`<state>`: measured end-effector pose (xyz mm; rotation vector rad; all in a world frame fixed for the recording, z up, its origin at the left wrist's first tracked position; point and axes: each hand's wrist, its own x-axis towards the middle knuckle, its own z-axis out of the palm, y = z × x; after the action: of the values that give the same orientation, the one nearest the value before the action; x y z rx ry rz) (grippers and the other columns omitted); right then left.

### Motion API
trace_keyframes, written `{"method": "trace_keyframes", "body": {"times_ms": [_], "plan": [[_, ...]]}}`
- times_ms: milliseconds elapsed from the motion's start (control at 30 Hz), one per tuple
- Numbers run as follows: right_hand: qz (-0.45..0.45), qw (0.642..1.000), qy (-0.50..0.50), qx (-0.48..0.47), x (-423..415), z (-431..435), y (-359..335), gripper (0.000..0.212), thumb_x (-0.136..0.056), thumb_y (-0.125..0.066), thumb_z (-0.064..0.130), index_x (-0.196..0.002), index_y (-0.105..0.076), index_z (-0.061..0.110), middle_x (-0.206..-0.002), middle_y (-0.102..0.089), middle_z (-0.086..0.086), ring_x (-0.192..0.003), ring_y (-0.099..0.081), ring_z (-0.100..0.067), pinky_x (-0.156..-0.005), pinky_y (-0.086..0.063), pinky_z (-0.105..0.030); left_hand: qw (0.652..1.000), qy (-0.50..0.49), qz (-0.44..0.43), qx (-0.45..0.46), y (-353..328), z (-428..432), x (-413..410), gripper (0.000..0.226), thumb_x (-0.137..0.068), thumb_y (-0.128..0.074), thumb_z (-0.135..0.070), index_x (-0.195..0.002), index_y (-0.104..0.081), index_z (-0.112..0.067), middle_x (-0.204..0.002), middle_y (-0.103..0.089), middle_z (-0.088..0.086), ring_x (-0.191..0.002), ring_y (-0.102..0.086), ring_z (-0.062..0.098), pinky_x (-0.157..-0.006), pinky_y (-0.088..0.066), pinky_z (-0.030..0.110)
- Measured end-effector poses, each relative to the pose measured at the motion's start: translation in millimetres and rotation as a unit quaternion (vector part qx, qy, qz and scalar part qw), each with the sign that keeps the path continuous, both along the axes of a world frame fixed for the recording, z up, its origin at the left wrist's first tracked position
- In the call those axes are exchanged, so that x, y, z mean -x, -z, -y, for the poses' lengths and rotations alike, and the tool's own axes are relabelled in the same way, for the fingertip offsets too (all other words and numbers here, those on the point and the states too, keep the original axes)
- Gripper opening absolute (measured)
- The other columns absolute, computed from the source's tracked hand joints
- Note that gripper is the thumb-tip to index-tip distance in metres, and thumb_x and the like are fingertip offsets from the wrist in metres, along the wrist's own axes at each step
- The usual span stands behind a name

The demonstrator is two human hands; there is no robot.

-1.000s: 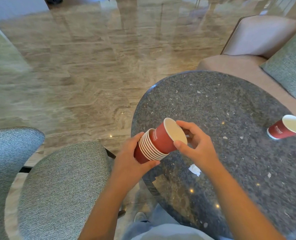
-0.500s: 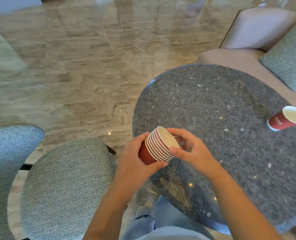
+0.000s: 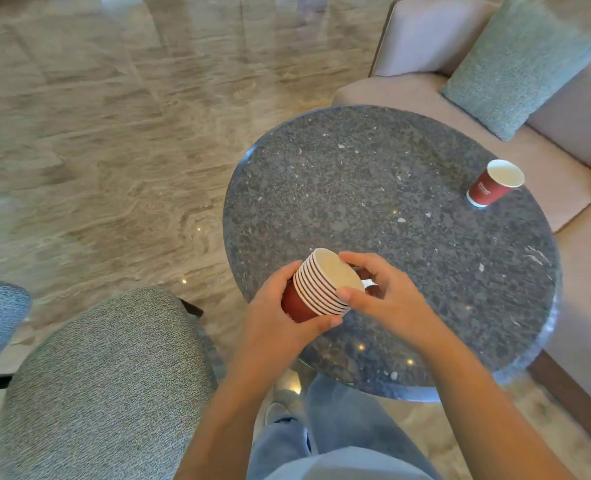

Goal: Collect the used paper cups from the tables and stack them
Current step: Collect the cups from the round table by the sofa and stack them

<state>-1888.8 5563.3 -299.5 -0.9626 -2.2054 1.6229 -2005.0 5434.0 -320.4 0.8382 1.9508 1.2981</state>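
Observation:
A stack of several red paper cups with white rims lies tilted between both hands, over the near left edge of the round dark granite table. My left hand wraps the stack's red base from below. My right hand holds the topmost rim with thumb and fingers. A single red paper cup stands upright and apart at the table's far right edge, its white inside showing.
A beige sofa with a grey-green cushion runs behind and right of the table. Two grey upholstered seats stand at the lower left. Polished marble floor fills the left and far side.
The top cup has slid fully down into the stack, which now sits flush. The view has shifted, showing more of the table and sofa.

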Motion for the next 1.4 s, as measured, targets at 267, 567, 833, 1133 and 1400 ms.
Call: {"method": "trace_keyframes", "body": {"times_ms": [267, 567, 833, 1133, 1400], "plan": [[-0.002, 0.998, 0.061, -0.006, -43.7, -21.7, 5.8, 0.062, -0.061, -0.056, 0.06, -0.117, -0.05, 0.034, -0.116, -0.053, 0.01, -0.101, -0.053, -0.005, -0.084, -0.048, -0.027, 0.998, 0.067, -0.012, 0.008, -0.7, -38.6, -27.6, 0.071, -0.061, -0.085, -0.035, -0.119, -0.045, -0.045, -0.109, -0.056, -0.025, -0.101, -0.048, -0.014, -0.085, -0.047, 0.019], [-0.022, 0.994, 0.104, -0.006, -92.7, -102.9, 2.6, 0.059, -0.063, -0.057, 0.058, -0.116, -0.052, 0.032, -0.112, -0.053, 0.012, -0.096, -0.054, 0.005, -0.08, -0.046, -0.014, 0.993, 0.11, -0.033, 0.005, -4.3, -128.9, -64.9, 0.063, -0.062, -0.082, -0.04, -0.105, -0.041, -0.062, -0.106, -0.053, -0.036, -0.101, -0.049, -0.015, -0.077, -0.048, 0.012], [-0.006, 0.988, 0.147, -0.049, -142.4, -192.7, 18.5, 0.03, -0.083, -0.064, 0.026, -0.102, -0.05, 0.045, -0.112, -0.057, 0.009, -0.095, -0.054, 0.006, -0.077, -0.042, -0.007, 0.996, 0.079, -0.028, 0.014, -4.1, -208.9, -87.3, 0.059, -0.062, -0.083, -0.037, -0.098, -0.044, -0.061, -0.099, -0.057, -0.033, -0.094, -0.05, -0.019, -0.071, -0.042, 0.0], [0.063, 0.966, 0.222, -0.113, -164.5, -294.7, 54.4, 0.048, -0.079, -0.068, 0.031, -0.122, -0.049, 0.02, -0.114, -0.05, 0.006, -0.096, -0.051, -0.005, -0.073, -0.038, -0.013, 0.999, 0.023, -0.014, 0.044, 12.7, -279.2, -93.7, 0.067, -0.063, -0.082, -0.04, -0.118, -0.045, -0.041, -0.109, -0.056, -0.02, -0.102, -0.056, 0.007, -0.082, -0.051, 0.028], [0.099, 0.951, 0.247, -0.157, -151.0, -363.3, 82.0, 0.068, -0.07, -0.076, 0.036, -0.126, -0.044, 0.013, -0.118, -0.044, -0.004, -0.106, -0.048, -0.017, -0.087, -0.039, -0.027, 0.998, -0.018, 0.011, 0.053, 30.4, -311.3, -92.3, 0.057, -0.061, -0.082, -0.04, -0.102, -0.045, -0.052, -0.103, -0.055, -0.027, -0.099, -0.054, -0.002, -0.074, -0.045, 0.017]]}}
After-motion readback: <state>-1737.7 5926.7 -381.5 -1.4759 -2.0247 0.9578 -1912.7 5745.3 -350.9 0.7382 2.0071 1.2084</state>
